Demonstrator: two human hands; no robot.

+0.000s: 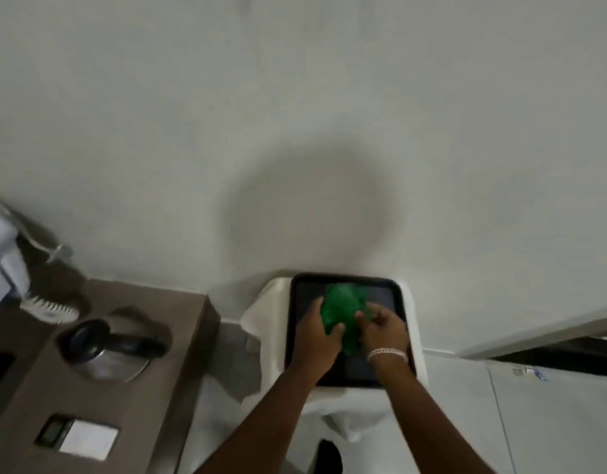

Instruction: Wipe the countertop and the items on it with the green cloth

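Observation:
The green cloth (343, 309) is bunched up above a black tray (392, 292). My left hand (317, 333) grips its left side, thumb pressed into the fabric. From the right, my right hand (384, 328), with a silver bracelet on the wrist, pinches the cloth's other side. The tray rests on a small stand covered with a white cloth (261, 309) against the wall. The brown countertop (179, 323) lies to the left, apart from both hands.
On the countertop stand a steel kettle (107, 350) with a black lid and handle, a white hair dryer (8, 265) with its cord, and a small card and dark panel (78, 437). White cabinet fronts (534, 415) fill the right.

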